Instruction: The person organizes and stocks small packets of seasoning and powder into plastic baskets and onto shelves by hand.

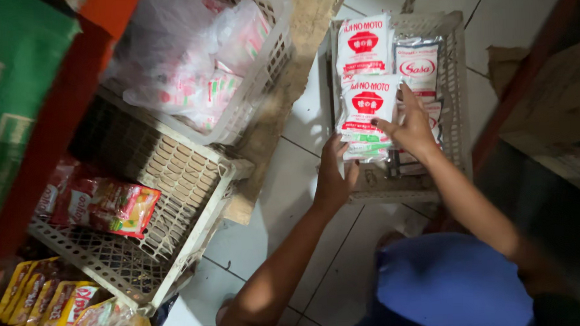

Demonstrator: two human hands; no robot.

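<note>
White packets [366,105] — both hands on them

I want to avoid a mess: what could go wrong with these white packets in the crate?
1. The white packets lie overlapped under the right hand; they may slide apart.
2. The left hand only touches the stack's edge, so packets could slip over the low crate rim.

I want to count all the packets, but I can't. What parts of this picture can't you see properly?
Head view only:
- Lower packets in the floor crate: covered by the white packets and both hands.
- Left hand: its fingertips and palm face away, so its grip is unclear.
- Right hand: hides the packets beneath.
- Bagged goods: blurred by cloudy plastic.
- Yellow packets: cut off by the bottom edge.
</note>
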